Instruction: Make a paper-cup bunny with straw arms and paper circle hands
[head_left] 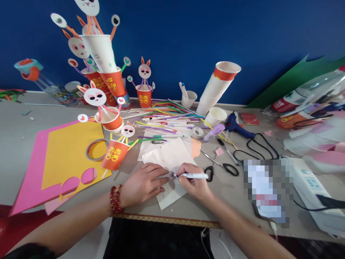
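My right hand [196, 184] is closed around a white marker pen [198, 176], its tip pointing left at a small purplish spot on the white paper [168, 199]. Whether that spot is drawn or a small loose piece, I cannot make out. My left hand [142, 182] lies flat on the left part of the paper, fingers stretched towards the spot. To the right of my right hand lie black-handled scissors [229, 169]. A red paper cup [115, 155] with a rabbit face on it tilts beyond my left hand.
Pink and yellow card sheets [61, 144] lie at the left, under a tape roll [97, 149]. Coloured sticks and pens [167, 120] cover the back middle. A tall cup stack [215, 91], a blue glue gun [237, 126] and a power strip [309, 183] stand or lie to the right.
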`<move>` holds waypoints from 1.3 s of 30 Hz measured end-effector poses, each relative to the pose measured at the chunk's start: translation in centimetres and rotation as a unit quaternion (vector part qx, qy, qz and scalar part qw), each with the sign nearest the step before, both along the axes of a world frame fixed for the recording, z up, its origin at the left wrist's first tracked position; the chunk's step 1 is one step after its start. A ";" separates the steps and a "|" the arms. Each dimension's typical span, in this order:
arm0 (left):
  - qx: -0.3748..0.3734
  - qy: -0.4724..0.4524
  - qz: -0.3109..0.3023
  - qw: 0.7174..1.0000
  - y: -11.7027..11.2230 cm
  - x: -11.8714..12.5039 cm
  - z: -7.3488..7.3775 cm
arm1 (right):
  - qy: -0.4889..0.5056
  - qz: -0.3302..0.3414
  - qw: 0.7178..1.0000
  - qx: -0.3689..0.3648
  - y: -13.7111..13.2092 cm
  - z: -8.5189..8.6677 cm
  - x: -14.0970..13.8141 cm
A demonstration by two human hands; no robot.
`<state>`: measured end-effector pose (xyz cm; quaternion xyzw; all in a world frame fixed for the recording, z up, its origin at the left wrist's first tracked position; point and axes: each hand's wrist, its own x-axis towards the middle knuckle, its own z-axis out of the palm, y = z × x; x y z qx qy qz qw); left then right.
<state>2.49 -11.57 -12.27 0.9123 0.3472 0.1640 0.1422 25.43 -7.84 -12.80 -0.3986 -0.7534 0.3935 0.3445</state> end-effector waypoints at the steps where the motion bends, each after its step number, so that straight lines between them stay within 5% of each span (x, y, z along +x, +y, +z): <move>1: 0.001 -0.002 0.000 1.000 0.0 0.0 0.0 | -0.002 0.004 1.000 0.001 0.0 0.0 0.0; 39: -0.003 0.003 0.002 1.000 -0.1 -0.1 -0.1 | -0.015 0.016 1.000 0.016 0.0 -0.2 -0.2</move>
